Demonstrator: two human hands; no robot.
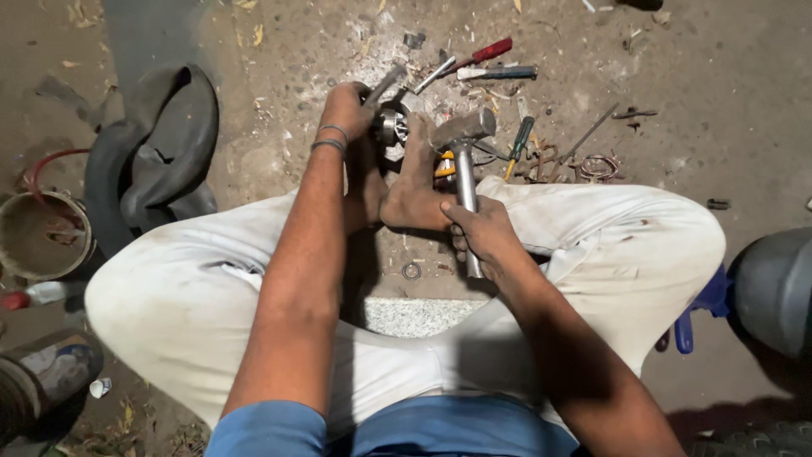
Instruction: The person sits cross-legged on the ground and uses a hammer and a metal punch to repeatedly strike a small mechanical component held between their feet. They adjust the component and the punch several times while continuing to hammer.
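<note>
I sit on the ground with both bare feet (414, 182) pressed against a round metal part (392, 127). My left hand (345, 110) grips a short metal rod (384, 85) set against that part. My right hand (480, 235) is closed around the handle of a steel hammer (462, 144), whose head hangs just right of the metal part, above my right foot. White trousers cover my knees on both sides.
Screwdrivers with red (482, 54), dark (499, 74) and green (518, 140) handles lie on the dirt beyond the feet, with wire scraps (596, 165). A black rubber tube (156, 152) and a bucket (38, 237) sit left. A washer (412, 271) lies between my legs.
</note>
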